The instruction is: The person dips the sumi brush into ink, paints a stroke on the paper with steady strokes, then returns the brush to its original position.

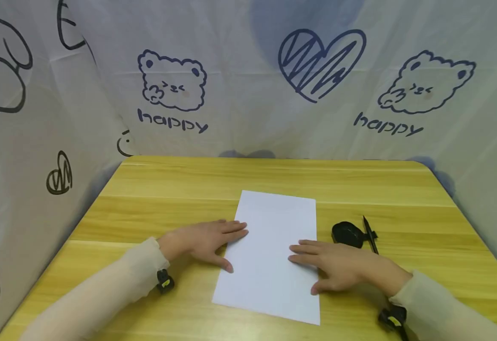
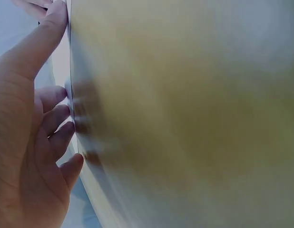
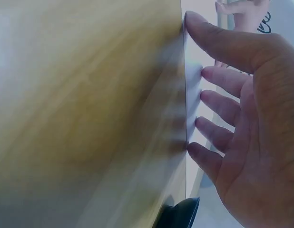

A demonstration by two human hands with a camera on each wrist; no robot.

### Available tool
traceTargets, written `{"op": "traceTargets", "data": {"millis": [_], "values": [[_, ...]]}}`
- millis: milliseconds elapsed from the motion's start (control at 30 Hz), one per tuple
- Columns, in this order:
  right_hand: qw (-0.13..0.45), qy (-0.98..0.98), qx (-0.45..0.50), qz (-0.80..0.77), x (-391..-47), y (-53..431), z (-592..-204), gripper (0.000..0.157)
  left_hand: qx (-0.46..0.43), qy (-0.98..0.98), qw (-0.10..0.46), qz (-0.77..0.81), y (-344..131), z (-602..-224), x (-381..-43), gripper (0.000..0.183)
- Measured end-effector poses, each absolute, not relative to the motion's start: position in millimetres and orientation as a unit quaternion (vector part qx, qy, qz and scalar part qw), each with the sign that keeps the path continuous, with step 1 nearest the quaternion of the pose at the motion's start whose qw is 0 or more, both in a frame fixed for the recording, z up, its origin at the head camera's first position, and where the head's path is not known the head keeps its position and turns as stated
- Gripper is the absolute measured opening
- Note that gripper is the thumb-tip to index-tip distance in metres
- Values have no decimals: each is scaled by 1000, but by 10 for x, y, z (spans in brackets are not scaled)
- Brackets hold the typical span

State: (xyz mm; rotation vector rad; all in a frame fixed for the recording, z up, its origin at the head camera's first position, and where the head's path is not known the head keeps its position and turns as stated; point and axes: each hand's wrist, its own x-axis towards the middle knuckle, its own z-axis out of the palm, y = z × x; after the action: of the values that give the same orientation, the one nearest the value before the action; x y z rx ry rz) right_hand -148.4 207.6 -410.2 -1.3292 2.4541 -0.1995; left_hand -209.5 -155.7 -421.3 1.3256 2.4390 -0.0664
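Note:
A blank white sheet of paper [image 1: 269, 255] lies flat on the wooden table, slightly askew. My left hand [image 1: 214, 240] rests at its left edge, fingertips and thumb on the paper, fingers extended. On the opposite edge, my right hand [image 1: 338, 264] touches the sheet with spread fingers and thumb. Both wrist views show the fingertips of the left hand [image 2: 37, 142] and the right hand [image 3: 247, 114] against the paper's border, gripping nothing. Just beyond the right hand sits a black round object [image 1: 347, 234] with a dark pen-like stick [image 1: 370, 235] beside it, partly hidden by that hand.
The yellow wood-grain table [image 1: 180, 180] reaches back to a white cloth backdrop [image 1: 239, 94] with drawn bears, hearts and the word "happy". A small black device is worn at the left wrist [image 1: 165, 281] and another at the right wrist [image 1: 393, 318].

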Motion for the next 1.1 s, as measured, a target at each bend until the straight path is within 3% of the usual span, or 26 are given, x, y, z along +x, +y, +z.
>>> {"op": "traceTargets", "data": {"millis": [267,600,867,1033,1100], "values": [[119,878,-456,-81,-1364,2270,-4033,63,470,869,157,-3,-1553,-4266,-1984,106],[-56,868,-484,-96,-1259,2699,-3862,42,458,873,162,35,-1608,-4281,-2008,110],[-104,869,-477,-77,-1243,2991,-3830,47,444,879,166,49,-1713,-4298,-2090,115],[-126,859,-492,-67,-1259,3150,-3851,34,429,886,172,33,-1732,-4262,-2067,115],[-138,853,-500,-60,-1268,3204,-3870,42,425,888,172,29,-1725,-4251,-2040,114]]}}
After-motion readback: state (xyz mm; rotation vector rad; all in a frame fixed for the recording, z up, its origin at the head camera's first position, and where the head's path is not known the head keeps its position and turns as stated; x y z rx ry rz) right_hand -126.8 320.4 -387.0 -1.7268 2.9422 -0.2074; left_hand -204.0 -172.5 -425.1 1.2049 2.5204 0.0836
